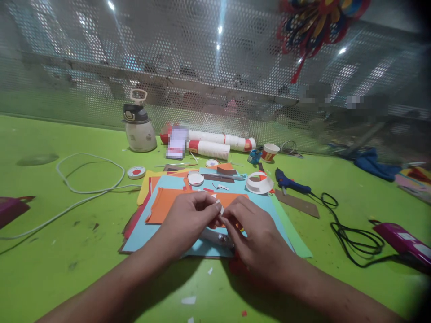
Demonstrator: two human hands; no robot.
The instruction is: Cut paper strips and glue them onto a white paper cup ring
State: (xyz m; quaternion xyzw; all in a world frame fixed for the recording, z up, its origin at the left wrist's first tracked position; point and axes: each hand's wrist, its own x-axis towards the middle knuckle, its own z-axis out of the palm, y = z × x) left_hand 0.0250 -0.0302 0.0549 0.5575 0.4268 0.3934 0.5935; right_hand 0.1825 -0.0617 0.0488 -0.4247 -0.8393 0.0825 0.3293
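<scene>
One white bottle (140, 136) with black lid, on the green table (67, 273). One orange sheet (161, 207). Left hand (193, 216): nearly closed, pinches a small white piece (220, 207) above that sheet. Right hand (252, 226): fingers curled in at the piece, grip unclear. One blue glue gun (293, 183).

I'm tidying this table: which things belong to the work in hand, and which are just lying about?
Seemingly in use:
- small white piece at left hand, right hand close
- orange sheet, light-blue sheet beneath

Probably just lying about:
- bottle
- phone
- blue cloth
</scene>
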